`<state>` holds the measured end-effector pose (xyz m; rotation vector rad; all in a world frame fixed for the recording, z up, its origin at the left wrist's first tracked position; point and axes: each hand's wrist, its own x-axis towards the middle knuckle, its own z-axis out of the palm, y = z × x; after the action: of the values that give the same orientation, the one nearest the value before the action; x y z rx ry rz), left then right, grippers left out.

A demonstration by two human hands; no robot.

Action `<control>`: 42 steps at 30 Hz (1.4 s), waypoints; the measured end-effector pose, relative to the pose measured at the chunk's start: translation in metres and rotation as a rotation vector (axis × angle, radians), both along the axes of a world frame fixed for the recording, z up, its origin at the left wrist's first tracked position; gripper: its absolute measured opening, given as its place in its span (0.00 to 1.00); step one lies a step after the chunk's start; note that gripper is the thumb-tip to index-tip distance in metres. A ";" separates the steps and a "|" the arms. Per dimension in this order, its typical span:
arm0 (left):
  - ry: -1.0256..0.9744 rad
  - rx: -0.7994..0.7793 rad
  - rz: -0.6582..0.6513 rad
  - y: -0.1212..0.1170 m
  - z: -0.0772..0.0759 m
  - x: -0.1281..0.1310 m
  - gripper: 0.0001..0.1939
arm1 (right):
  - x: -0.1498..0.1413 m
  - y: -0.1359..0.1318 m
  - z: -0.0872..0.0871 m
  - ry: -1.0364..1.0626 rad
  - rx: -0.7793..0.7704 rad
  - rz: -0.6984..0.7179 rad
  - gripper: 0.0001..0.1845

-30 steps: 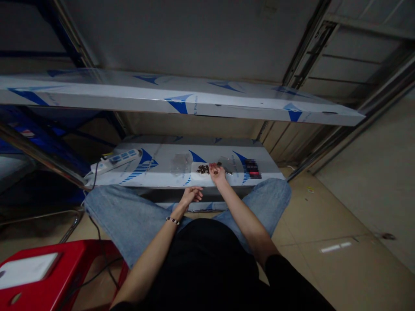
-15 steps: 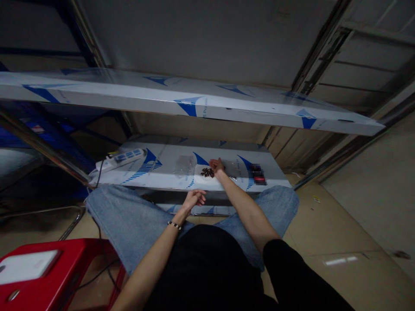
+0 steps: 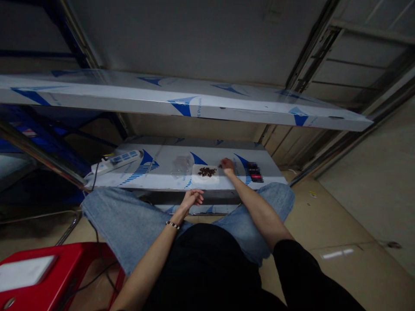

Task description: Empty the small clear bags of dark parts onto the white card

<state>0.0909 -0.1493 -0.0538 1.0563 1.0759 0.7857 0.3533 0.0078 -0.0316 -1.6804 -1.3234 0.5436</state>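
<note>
A pile of small dark brown pieces, too small to name surely, (image 3: 206,172) lies on a white square sheet or tray (image 3: 205,179) on the lower shelf. Just right of it is my right hand (image 3: 228,166), its fingers pinched together with a small dark piece at their tips. My left hand (image 3: 192,198) hovers in front of the shelf edge, holding nothing, its fingers loosely bent and apart. To the left of the white square lies a clear plastic bag or container (image 3: 181,166).
A power strip (image 3: 125,159) with a cable sits at the shelf's left. Blurred dark and red items (image 3: 255,172) stand right. An upper shelf board (image 3: 145,100) spans above. A red stool (image 3: 74,259) with a white flat box (image 3: 26,272) is at lower left.
My right hand has moved right, off the dark pile to beside the white square, and its fingers have drawn together. My left hand stays nearly in place. The view has shifted slightly.
</note>
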 end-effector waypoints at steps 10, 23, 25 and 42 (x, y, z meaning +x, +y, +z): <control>0.003 -0.002 -0.038 0.001 0.000 0.004 0.11 | 0.058 -0.095 -0.018 0.234 0.109 -0.069 0.13; -0.016 0.007 -0.066 0.001 0.003 0.003 0.13 | 0.009 -0.120 0.001 0.156 0.095 -0.182 0.09; -0.062 -0.007 -0.077 0.001 0.004 0.005 0.15 | -0.015 -0.131 0.000 0.229 0.114 -0.121 0.06; -0.145 0.008 -0.159 0.006 0.009 0.007 0.20 | -0.087 -0.160 -0.023 0.740 0.088 0.144 0.10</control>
<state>0.0983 -0.1434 -0.0449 1.0612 0.8561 0.7271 0.2661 -0.1520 -0.0541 -1.1352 -0.8991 1.0520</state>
